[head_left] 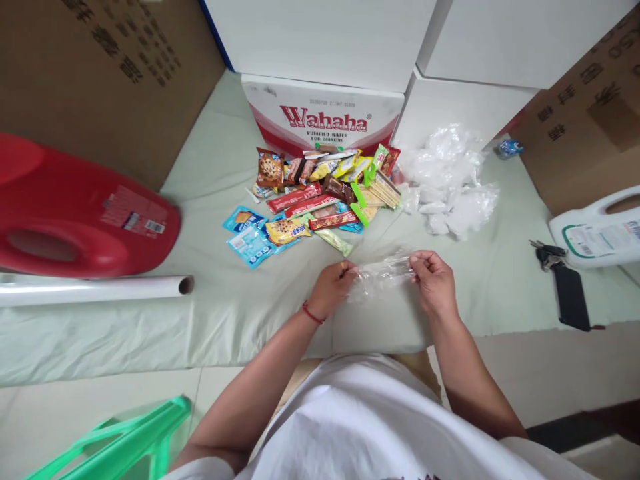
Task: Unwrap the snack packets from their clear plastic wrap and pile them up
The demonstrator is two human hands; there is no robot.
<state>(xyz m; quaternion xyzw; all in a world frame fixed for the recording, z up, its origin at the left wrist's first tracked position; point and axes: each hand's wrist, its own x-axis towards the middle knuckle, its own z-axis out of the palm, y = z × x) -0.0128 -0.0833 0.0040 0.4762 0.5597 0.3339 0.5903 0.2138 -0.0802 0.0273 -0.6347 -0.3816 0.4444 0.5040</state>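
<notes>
A crumpled clear plastic bag is stretched between my two hands, just above the front part of the cloth-covered table. My left hand, with a red cord at the wrist, pinches the bag's left end. At the right end my right hand grips it between thumb and fingers. Beyond the hands lies a heap of wrapped snacks in red, brown, yellow, blue and green wrappers. To the right of that heap is a pile of clear plastic bags, some with white contents I cannot make out.
A Wahaha carton and white boxes stand behind the snacks. Leftward are a red jug and a white roll. Rightward lie keys, a black phone-like object and a white jug. A green stool stands below.
</notes>
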